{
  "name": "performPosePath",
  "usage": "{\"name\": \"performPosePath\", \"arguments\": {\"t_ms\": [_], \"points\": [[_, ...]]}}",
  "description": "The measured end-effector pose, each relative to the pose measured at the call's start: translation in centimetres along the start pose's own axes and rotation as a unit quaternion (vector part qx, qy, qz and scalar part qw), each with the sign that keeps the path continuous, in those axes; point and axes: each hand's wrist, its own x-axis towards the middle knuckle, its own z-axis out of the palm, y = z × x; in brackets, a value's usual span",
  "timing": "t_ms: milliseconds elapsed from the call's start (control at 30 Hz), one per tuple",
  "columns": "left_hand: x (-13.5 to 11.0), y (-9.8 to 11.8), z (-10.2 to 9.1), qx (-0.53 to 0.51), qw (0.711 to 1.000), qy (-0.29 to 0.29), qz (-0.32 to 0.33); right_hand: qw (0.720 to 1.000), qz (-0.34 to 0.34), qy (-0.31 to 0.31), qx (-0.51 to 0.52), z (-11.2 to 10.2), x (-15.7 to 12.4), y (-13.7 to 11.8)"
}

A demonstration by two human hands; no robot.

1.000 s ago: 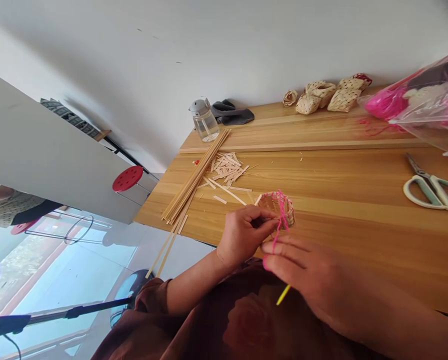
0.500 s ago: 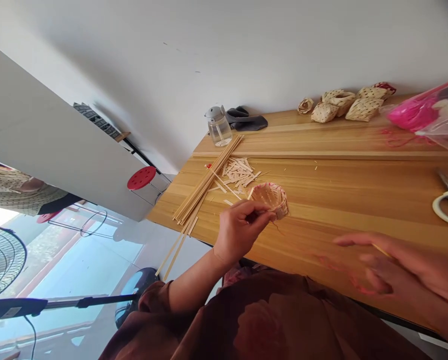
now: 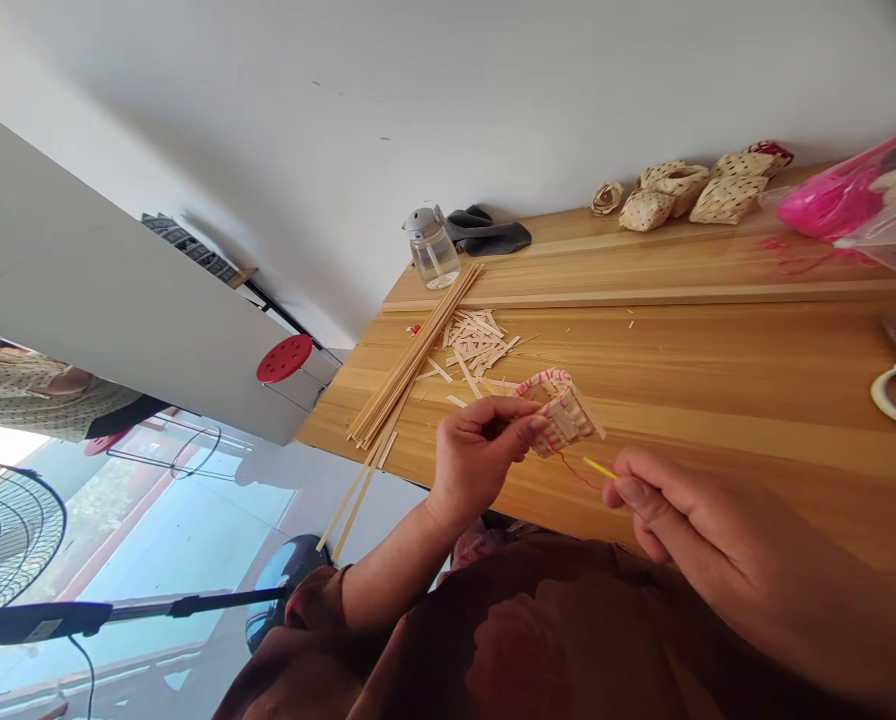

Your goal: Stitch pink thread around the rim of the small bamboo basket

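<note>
One small woven basket [image 3: 560,412] sits pinched in the left hand [image 3: 478,465] above the desk [image 3: 718,370], near its front edge; the right hand [image 3: 688,530] pinches one yellow needle [image 3: 600,468]. A hard tug on the single pink thread [image 3: 575,470] could loosen the strips. Roughly five woven pieces [image 3: 727,198] line the far edge.
</note>
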Motion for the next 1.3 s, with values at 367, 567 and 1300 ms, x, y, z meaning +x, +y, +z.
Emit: {"name": "performPosePath", "arguments": {"t_ms": [367,567,1300], "points": [[0.1,0.3,0.1,-0.042,0.997,0.003,-0.06,0.962,-0.097,0.126,-0.221,1.1,3.3,-1.6],[0.1,0.2,0.2,-0.048,0.997,0.004,-0.068,0.957,-0.089,0.108,-0.254,1.2,4.0,-1.8],[-0.4,-0.1,0.9,-0.059,0.996,0.011,-0.07,0.918,-0.15,0.194,-0.313,1.8,3.5,-1.6]]}}
